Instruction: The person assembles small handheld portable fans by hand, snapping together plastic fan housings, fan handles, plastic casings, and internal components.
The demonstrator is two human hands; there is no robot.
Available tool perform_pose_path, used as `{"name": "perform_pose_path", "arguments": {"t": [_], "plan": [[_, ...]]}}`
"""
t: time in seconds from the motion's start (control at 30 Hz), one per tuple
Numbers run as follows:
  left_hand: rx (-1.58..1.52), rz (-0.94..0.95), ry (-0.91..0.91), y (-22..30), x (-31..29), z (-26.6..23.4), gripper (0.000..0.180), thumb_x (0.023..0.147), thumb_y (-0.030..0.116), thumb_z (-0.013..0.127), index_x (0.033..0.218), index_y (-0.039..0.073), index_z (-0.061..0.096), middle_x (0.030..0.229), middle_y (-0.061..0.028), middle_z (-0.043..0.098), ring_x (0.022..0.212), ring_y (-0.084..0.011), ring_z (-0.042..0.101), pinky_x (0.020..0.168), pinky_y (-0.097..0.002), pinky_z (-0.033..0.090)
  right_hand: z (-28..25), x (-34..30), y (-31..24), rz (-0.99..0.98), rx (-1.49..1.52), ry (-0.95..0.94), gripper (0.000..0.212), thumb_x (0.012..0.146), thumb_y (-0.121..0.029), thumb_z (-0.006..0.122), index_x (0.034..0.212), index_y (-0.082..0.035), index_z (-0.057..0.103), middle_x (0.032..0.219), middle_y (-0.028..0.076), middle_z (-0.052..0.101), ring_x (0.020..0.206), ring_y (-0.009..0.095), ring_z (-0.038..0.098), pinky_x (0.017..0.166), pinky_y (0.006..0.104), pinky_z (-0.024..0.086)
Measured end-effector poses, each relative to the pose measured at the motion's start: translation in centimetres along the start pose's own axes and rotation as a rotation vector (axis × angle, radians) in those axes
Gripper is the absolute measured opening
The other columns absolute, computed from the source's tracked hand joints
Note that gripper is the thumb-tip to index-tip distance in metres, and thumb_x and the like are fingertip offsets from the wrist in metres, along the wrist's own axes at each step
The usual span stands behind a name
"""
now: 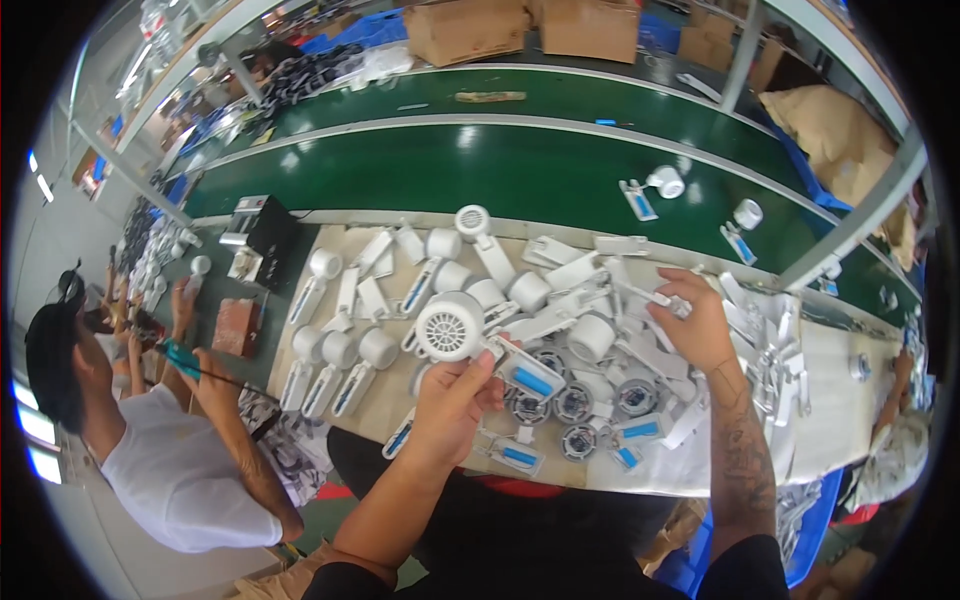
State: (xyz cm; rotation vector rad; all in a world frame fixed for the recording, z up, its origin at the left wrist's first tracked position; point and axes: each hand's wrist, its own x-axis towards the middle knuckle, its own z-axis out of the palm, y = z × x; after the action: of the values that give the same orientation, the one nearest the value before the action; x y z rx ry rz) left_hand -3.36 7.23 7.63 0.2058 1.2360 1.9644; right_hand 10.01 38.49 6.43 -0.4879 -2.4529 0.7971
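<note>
My left hand (448, 412) is closed around the neck of a white handheld fan (449, 327). The fan's round grille faces up, and its handle lies uncovered with a blue battery (531, 381) inside. To the right, the fingers of my right hand (697, 322) pinch a slim white plastic piece (641, 291), perhaps a handle cover, over the pile. Below and between the hands lie several round fan heads with exposed dark inner parts (573, 402). More white fans (340, 348) are lined up at the left of the table.
A pale-covered table (830, 440) holds many white handles and shells. Behind it runs a green conveyor belt (400, 170) carrying a few fan parts (665, 182). A metal post (870, 215) stands at the right. On the left, a co-worker (185, 470) holds a teal-handled tool (182, 357).
</note>
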Motion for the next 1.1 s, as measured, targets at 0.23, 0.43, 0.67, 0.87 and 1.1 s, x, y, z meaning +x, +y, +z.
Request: {"name": "perform_pose_path", "arguments": {"t": [0.23, 0.43, 0.67, 0.87, 1.1], "plan": [[-0.008, -0.004, -0.059, -0.4, 0.2, 2.0, 0.042, 0.1, 0.025, 0.055, 0.127, -0.006, 0.058, 0.108, -0.0087, 0.068, 0.081, -0.0097, 0.059, 0.07, -0.0253, 0.047, -0.4, -2.6, -7.8, 0.162, 0.782, -0.126, 0.025, 0.087, -0.002, 0.074, 0.106, -0.002, 0.058, 0.095, 0.003, 0.066, 0.09, 0.009, 0.062, 0.08, 0.0245, 0.049], [-0.074, 0.055, -0.123, -0.5, -0.1, 3.1, 0.041, 0.103, 0.025, 0.052, 0.13, -0.005, 0.056, 0.107, -0.0072, 0.066, 0.082, -0.013, 0.06, 0.072, -0.0294, 0.048, 0.8, -4.8, -13.2, 0.138, 0.5, -0.244, 0.02, 0.092, -0.023, 0.071, 0.095, -0.005, 0.063, 0.068, 0.009, 0.065, 0.058, 0.022, 0.066, 0.055, 0.0309, 0.05], [-0.08, 0.073, -0.121, -0.6, -1.0, 3.5, 0.04, 0.101, 0.022, 0.057, 0.132, -0.003, 0.056, 0.105, -0.0061, 0.067, 0.085, -0.01, 0.06, 0.072, -0.0256, 0.049, 2.8, -5.1, -14.5, 0.058, 0.33, -0.246, 0.031, 0.089, -0.03, 0.073, 0.085, -0.004, 0.058, 0.068, 0.016, 0.062, 0.059, 0.034, 0.065, 0.053, 0.0385, 0.049], [0.096, 0.221, 0.008, -0.4, -1.2, 3.0, 0.04, 0.094, 0.011, 0.069, 0.131, -0.001, 0.058, 0.11, -0.0058, 0.069, 0.078, -0.0049, 0.058, 0.064, -0.0205, 0.046, 2.9, -5.6, -15.6, 0.12, 0.218, -0.041, 0.039, 0.08, -0.034, 0.082, 0.088, -0.004, 0.058, 0.068, 0.009, 0.063, 0.048, 0.02, 0.061, 0.046, 0.0306, 0.047], [-0.125, 0.229, -0.037, 0.3, -1.5, 2.2, 0.04, 0.095, 0.013, 0.068, 0.132, 0.001, 0.058, 0.117, -0.0104, 0.069, 0.075, -0.0053, 0.056, 0.059, -0.0215, 0.044, 4.4, -5.6, -13.3, 0.089, 0.685, -0.311, 0.033, 0.083, -0.02, 0.082, 0.101, 0.002, 0.066, 0.077, 0.003, 0.065, 0.067, 0.006, 0.057, 0.061, 0.0235, 0.047]]}}
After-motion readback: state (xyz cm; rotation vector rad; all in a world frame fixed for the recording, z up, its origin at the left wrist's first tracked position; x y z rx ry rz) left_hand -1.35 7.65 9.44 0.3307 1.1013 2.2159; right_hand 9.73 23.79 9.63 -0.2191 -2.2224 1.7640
